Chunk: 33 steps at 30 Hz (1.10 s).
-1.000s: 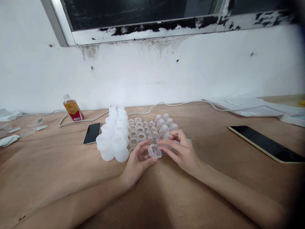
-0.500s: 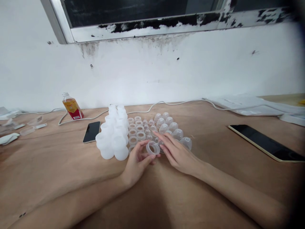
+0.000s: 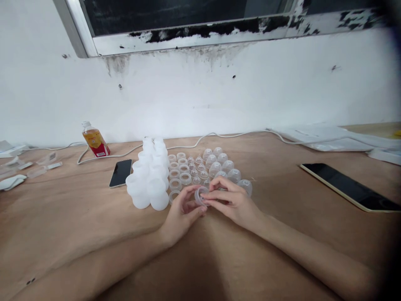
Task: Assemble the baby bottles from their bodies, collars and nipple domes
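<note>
Between the thumb and fingers of my left hand is a clear plastic screw ring, tilted with its opening toward my right hand. The fingertips of my right hand are pinched together at that opening; whatever they hold is hidden. Just beyond my hands lie rows of loose screw rings, clear bottle nipples and clear domed caps. To the left of these, frosted white bottles are grouped close together.
A phone lies left of the bottles, and a larger dark-screened device lies at the right. A drink bottle stands by the wall. A white cable runs along the back, near plastic bags.
My right hand's fingers, stretched over the ring before, have bent and closed into a pinch at its opening. The ring has turned slightly in my left hand.
</note>
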Each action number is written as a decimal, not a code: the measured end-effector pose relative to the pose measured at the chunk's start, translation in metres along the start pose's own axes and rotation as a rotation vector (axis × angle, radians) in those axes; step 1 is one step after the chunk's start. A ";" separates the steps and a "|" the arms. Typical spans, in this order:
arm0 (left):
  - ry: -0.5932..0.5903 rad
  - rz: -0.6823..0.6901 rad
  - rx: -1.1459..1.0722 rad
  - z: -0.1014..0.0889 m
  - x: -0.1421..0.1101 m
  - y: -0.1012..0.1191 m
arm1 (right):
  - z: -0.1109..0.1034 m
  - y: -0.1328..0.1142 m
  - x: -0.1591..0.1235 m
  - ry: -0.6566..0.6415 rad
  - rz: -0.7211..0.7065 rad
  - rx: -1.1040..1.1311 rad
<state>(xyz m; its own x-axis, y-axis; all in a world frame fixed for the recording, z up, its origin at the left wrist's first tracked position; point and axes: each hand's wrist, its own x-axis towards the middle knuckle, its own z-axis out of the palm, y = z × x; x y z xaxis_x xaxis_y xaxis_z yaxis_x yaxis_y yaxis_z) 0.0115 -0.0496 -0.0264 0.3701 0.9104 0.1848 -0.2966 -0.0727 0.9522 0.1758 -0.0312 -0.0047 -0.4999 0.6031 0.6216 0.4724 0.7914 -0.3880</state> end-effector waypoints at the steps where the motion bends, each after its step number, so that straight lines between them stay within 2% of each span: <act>1: -0.007 -0.001 -0.003 0.000 0.000 0.000 | 0.001 0.000 0.000 -0.018 -0.010 -0.016; 13: 0.019 0.009 -0.017 0.001 0.001 -0.001 | -0.005 -0.003 0.002 -0.164 -0.071 -0.065; 17: 0.010 0.007 -0.009 0.001 0.001 -0.001 | -0.002 -0.002 0.000 -0.137 -0.083 -0.054; 21: -0.021 0.023 -0.004 0.004 -0.001 0.001 | 0.003 -0.002 -0.001 -0.046 0.102 -0.052; 24: -0.033 0.022 -0.014 0.004 -0.002 0.002 | 0.006 -0.003 0.000 -0.065 0.228 0.023; 27: -0.032 0.030 -0.003 0.003 -0.002 0.003 | 0.007 -0.004 0.001 -0.067 0.296 0.103; 33: 0.074 0.096 0.137 0.001 -0.001 0.004 | 0.006 -0.009 0.001 -0.126 0.345 0.276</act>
<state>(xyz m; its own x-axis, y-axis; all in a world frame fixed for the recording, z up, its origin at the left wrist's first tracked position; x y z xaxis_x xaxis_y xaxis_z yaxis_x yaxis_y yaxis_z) 0.0105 -0.0514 -0.0226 0.2783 0.9238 0.2629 -0.2026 -0.2111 0.9562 0.1661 -0.0371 -0.0044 -0.4398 0.8300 0.3430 0.4245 0.5287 -0.7350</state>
